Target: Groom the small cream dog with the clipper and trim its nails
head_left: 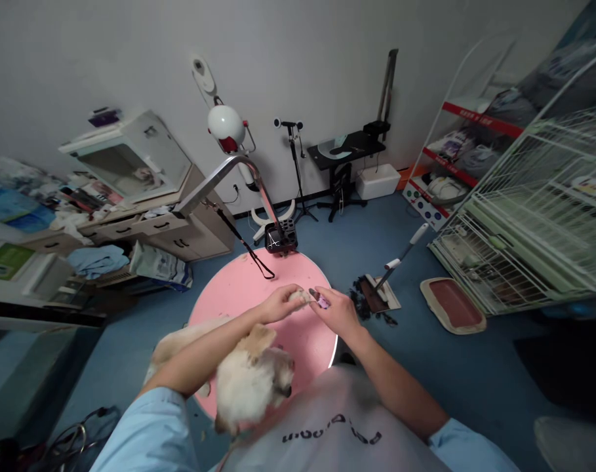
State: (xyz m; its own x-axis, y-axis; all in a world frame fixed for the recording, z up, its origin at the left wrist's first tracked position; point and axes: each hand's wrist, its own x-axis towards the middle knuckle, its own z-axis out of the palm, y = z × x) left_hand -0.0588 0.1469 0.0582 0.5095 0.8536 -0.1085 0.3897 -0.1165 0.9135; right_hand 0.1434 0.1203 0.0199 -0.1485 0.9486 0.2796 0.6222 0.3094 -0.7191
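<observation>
A small cream-coloured dog (251,380) lies on a round pink table (238,285), its head near my chest. My left hand (278,303) is closed around the dog's front paw (300,297), lifting it off the table. My right hand (334,311) is closed on a small purple tool (321,300), probably a nail clipper, whose tip is right at the paw. Both forearms reach out over the dog's body.
A metal grooming arm (219,180) with a black leash arches over the table's far side. On the blue floor to the right lie a dustpan with dark hair (371,295) and a red tray (452,305). White wire cages (538,216) stand at right, cabinets (150,223) at left.
</observation>
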